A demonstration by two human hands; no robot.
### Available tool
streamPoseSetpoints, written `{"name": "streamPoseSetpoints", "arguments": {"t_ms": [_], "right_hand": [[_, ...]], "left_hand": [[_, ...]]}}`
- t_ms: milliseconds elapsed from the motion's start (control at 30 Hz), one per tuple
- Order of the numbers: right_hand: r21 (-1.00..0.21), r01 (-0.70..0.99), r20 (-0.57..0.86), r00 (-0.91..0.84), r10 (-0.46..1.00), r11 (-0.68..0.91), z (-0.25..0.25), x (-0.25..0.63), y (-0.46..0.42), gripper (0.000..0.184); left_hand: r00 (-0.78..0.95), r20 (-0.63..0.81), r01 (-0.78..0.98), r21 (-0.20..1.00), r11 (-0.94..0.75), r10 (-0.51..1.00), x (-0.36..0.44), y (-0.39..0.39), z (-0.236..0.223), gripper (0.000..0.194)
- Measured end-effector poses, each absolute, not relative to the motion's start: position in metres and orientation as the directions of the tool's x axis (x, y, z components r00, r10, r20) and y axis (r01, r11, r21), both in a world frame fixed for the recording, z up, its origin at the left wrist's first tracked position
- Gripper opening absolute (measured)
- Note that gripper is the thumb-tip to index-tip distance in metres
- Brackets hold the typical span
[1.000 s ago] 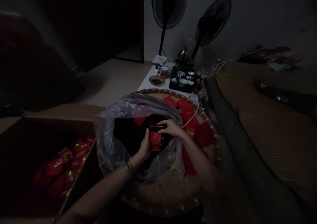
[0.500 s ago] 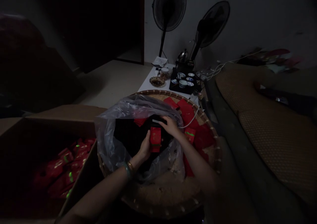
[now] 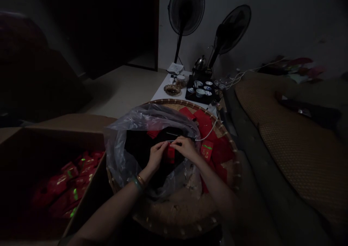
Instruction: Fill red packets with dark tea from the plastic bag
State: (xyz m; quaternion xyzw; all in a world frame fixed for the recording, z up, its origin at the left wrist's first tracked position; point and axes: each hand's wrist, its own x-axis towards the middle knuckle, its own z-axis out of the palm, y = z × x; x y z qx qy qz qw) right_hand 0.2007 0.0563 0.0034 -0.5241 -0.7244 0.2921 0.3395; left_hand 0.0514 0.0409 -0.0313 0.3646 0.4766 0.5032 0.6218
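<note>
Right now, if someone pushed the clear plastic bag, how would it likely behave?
The clear plastic bag would probably crumple rather than stay stiff, since it looks thin and wrinkled. The dark mass inside may weigh its base down against the round woven tray, so a light push might shift only its upper part.

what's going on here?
A person's left hand and right hand pinch the top of a small red packet. They work over an open clear plastic bag with dark contents, too dim to identify. The bag sits on a round woven tray, where more red pieces lie to the right. A white cord runs near the right hand. To the left, an open carton holds many red packets.
</note>
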Motion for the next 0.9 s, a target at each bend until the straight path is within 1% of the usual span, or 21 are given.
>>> {"name": "streamPoseSetpoints", "arguments": {"t_ms": [67,167,300,400,467,567,633,700,767,833,900], "right_hand": [[-0.822,0.524,0.153,-0.173,0.973,0.223,0.001,0.199,0.056,0.007],[-0.908,0.400,0.087,-0.108,0.990,0.124,-0.008,0.200,0.060,0.013],[-0.964,0.250,0.069,-0.095,0.993,0.091,-0.018,0.202,0.063,0.037],[-0.981,0.184,0.035,-0.096,0.995,0.053,-0.021,0.200,0.061,0.054],[-0.984,0.171,0.032,-0.068,0.997,0.043,-0.021,0.198,0.060,0.056],[-0.983,0.178,0.050,-0.026,0.998,0.054,-0.020,0.197,0.057,0.053],[-0.982,0.180,0.050,-0.022,0.998,0.054,-0.019,0.197,0.056,0.053],[-0.984,0.171,0.043,-0.036,0.998,0.048,-0.019,0.198,0.055,0.054],[-0.987,0.154,0.031,-0.053,0.998,0.039,-0.021,0.198,0.054,0.057],[-0.990,0.143,0.002,-0.088,0.996,0.015,-0.025,0.197,0.051,0.062],[-0.988,0.152,-0.039,-0.156,0.987,-0.015,-0.031,0.196,0.047,0.068]], "left_hand": [[0.037,-0.243,-0.299,0.923,0.243,0.969,0.050,0.041,-0.033,0.031],[0.035,-0.256,-0.342,0.905,0.252,0.966,0.048,0.041,-0.036,0.033],[0.078,-0.234,-0.389,0.888,0.246,0.969,0.047,0.042,-0.035,0.036],[0.124,-0.201,-0.429,0.872,0.235,0.972,0.047,0.043,-0.033,0.036],[0.139,-0.219,-0.455,0.852,0.259,0.966,0.047,0.043,-0.032,0.040],[0.152,-0.242,-0.476,0.832,0.285,0.958,0.046,0.044,-0.028,0.050],[0.110,-0.206,-0.420,0.877,0.233,0.972,0.045,0.044,-0.026,0.048],[0.062,-0.158,-0.305,0.937,0.170,0.985,0.045,0.043,-0.025,0.039],[0.044,-0.157,-0.213,0.963,0.163,0.987,0.045,0.043,-0.026,0.031],[0.032,-0.178,-0.203,0.962,0.181,0.983,0.045,0.043,-0.030,0.027],[0.013,-0.190,-0.236,0.953,0.188,0.982,0.045,0.044,-0.033,0.028]]}}
